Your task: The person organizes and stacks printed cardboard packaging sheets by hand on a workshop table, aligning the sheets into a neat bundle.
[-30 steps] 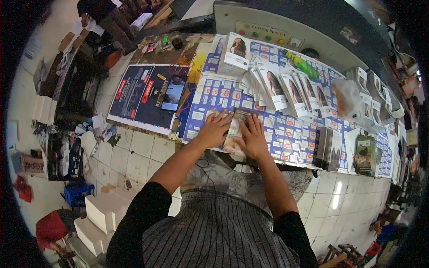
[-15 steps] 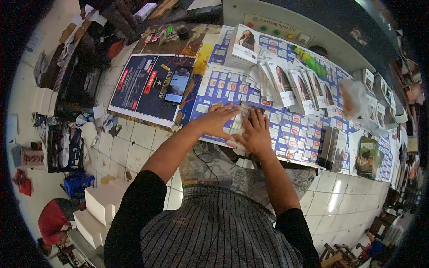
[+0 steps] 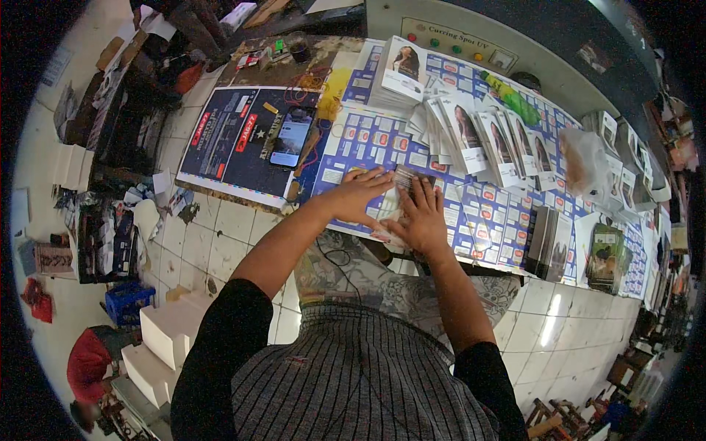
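Observation:
A small folded-looking printed piece with a dark top (image 3: 404,177) lies on the blue printed sheets near the table's front edge. My left hand (image 3: 356,198) rests beside its left edge, fingers stretched out toward it and thumb pointing right. Flat on its right part is my right hand (image 3: 422,222), fingers extended away from me; it covers much of the piece. The two thumbs nearly meet at the near end. Beyond my hands, white printed leaflets (image 3: 465,136) with a portrait on them lie fanned out, behind them a taller stack of the same (image 3: 399,73).
A phone (image 3: 290,143) lies on a dark poster (image 3: 246,140) at the left. Rightward are dark leaflets (image 3: 548,242), a clear plastic bag (image 3: 585,162) and a green bottle (image 3: 515,101). White boxes (image 3: 173,327) stand on the tiled floor; a person in red (image 3: 90,364) bends nearby.
My hands stay almost in the same place on the printed piece. At the lower left, the person in red has shifted slightly. The view has moved a little.

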The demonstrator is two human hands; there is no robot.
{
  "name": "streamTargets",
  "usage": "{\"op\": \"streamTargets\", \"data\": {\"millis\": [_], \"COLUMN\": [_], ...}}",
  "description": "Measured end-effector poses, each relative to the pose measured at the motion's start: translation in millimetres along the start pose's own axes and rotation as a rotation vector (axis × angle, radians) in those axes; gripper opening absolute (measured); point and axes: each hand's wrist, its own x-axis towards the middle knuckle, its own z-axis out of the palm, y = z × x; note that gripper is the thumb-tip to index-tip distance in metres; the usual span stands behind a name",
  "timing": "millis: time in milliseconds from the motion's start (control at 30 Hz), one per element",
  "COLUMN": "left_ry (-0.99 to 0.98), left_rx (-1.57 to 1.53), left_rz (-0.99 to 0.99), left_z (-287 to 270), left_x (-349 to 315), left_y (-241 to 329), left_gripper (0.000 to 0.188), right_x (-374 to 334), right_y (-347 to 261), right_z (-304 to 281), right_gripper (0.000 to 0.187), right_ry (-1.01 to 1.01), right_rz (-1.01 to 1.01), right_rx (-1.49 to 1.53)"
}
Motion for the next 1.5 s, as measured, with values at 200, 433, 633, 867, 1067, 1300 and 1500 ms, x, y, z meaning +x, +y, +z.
{"op": "streamTargets", "data": {"millis": [200,433,633,867,1067,1300,1500], "left_ry": [-0.011,-0.001,-0.001,-0.047,-0.020,-0.016,-0.040], "left_rx": [-0.003,0.066,0.063,0.040,0.059,0.031,0.032], "left_rz": [0.002,0.028,0.024,-0.007,0.001,0.019,0.019], "left_z": [0.8,-2.3,-2.4,-3.6,3.9,0.6,1.2], "left_x": [-1.4,-2.6,-1.1,-0.4,-2.6,-3.2,-5.9], "left_y": [-2.1,2.5,1.4,2.5,-0.1,1.3,0.7], "left_gripper": [0.114,0.111,0.109,0.109,0.109,0.108,0.109], "right_x": [2.2,3.6,4.7,6.8,-2.5,-3.0,-2.7], "right_y": [-3.9,-5.1,-1.2,9.3,13.1,14.0,11.6], "right_z": [-3.0,-9.6,-5.5,-1.2,-9.5,-5.1,-6.9], "right_gripper": [0.085,0.084,0.083,0.080,0.078,0.077,0.077], "right_ry": [-0.027,-0.046,-0.031,-0.068,-0.003,0.014,-0.001], "right_rz": [0.018,0.023,0.022,0.021,0.047,0.035,0.042], "right_rx": [-0.001,-0.010,0.034,0.061,0.061,-0.015,-0.007]}}
